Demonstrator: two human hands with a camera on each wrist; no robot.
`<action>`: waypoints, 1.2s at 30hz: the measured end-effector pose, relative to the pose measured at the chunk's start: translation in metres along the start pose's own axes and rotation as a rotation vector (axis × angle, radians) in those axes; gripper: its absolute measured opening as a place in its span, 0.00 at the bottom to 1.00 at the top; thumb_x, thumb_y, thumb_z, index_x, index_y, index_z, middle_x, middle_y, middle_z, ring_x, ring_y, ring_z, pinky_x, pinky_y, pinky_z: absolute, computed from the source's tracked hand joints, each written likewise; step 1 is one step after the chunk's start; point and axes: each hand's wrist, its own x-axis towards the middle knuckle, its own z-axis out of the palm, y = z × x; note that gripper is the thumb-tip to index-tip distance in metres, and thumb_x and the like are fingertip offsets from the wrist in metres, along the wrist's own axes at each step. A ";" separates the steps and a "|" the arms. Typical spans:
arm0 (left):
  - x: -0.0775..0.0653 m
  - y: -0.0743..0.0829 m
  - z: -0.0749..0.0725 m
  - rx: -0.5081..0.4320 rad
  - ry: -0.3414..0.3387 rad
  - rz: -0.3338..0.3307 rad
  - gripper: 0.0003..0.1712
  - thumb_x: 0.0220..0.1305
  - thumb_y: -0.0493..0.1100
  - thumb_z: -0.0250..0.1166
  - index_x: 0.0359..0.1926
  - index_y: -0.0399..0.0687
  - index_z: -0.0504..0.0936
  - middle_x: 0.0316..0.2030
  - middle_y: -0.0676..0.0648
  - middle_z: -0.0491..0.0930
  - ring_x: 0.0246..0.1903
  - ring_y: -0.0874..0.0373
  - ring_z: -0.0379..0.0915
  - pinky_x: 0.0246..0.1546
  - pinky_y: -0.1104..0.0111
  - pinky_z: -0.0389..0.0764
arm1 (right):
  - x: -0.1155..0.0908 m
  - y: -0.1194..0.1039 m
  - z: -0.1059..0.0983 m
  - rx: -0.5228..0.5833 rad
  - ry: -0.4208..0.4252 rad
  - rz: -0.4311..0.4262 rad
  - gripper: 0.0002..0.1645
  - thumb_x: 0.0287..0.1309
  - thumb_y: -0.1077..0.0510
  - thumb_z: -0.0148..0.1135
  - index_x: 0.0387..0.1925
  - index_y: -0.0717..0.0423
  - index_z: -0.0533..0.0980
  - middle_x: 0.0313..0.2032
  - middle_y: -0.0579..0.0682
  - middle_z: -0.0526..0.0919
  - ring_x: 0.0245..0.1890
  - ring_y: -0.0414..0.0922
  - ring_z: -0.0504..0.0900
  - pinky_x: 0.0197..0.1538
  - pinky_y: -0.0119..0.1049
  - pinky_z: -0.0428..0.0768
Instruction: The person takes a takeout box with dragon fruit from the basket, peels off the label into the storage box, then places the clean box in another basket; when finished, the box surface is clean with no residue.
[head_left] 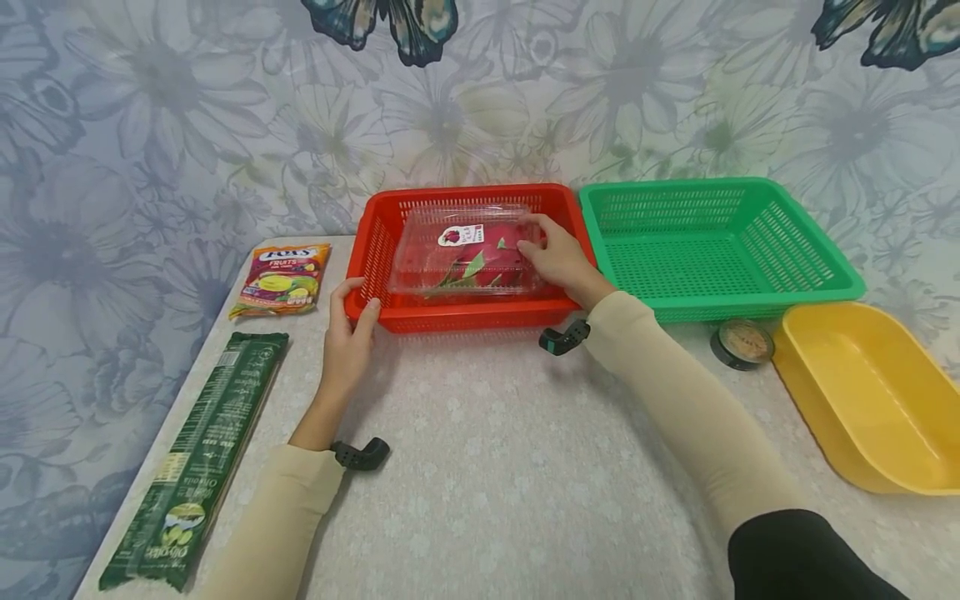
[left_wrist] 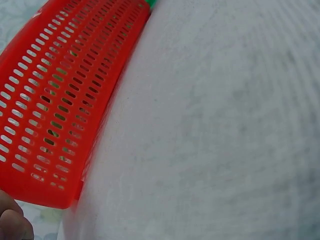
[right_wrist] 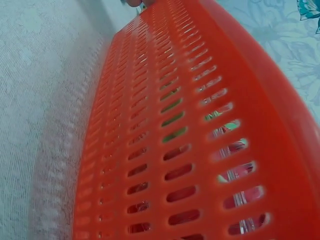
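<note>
A clear plastic clamshell box (head_left: 423, 250) with pinkish-red, green-tipped fruit, apparently dragon fruit, and a white label lies inside the red perforated basket (head_left: 465, 317). My right hand (head_left: 561, 260) reaches over the basket's front right and holds the box at its right end, thumb on the lid. At the basket's front left corner, my left hand (head_left: 347, 346) grips the rim between thumb and fingers. Left fingertips (left_wrist: 14, 224) show at the basket corner in the left wrist view. Through the slots of the basket wall (right_wrist: 150, 125), the right wrist view shows bits of pink and green.
Right of the red basket stands a green basket (head_left: 720, 308), with a small round dark-rimmed tub (head_left: 742, 343) before it. A yellow bin (head_left: 817, 392) is at far right. On the left lie a Fox's candy bag (head_left: 281, 282) and a long green packet (head_left: 198, 458).
</note>
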 end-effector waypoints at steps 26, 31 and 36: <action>-0.004 0.019 -0.001 0.014 0.004 -0.040 0.31 0.79 0.54 0.53 0.75 0.56 0.55 0.65 0.45 0.64 0.46 0.53 0.66 0.45 0.67 0.78 | -0.053 -0.018 -0.071 0.047 0.006 -0.229 0.29 0.75 0.49 0.55 0.73 0.34 0.65 0.58 0.53 0.72 0.50 0.51 0.77 0.45 0.42 0.83; 0.001 0.002 0.000 -0.005 0.007 -0.022 0.32 0.78 0.57 0.53 0.76 0.61 0.55 0.59 0.47 0.66 0.40 0.51 0.66 0.39 0.71 0.76 | -0.075 -0.018 -0.077 0.060 -0.010 -0.277 0.29 0.75 0.48 0.56 0.74 0.33 0.65 0.57 0.53 0.72 0.49 0.50 0.77 0.43 0.41 0.83; 0.001 -0.001 0.003 -0.020 0.003 0.005 0.33 0.76 0.60 0.55 0.75 0.63 0.55 0.62 0.48 0.66 0.47 0.51 0.68 0.43 0.68 0.79 | -0.102 -0.010 -0.083 0.049 -0.006 -0.320 0.28 0.75 0.48 0.56 0.73 0.32 0.66 0.55 0.52 0.75 0.35 0.53 0.79 0.32 0.42 0.82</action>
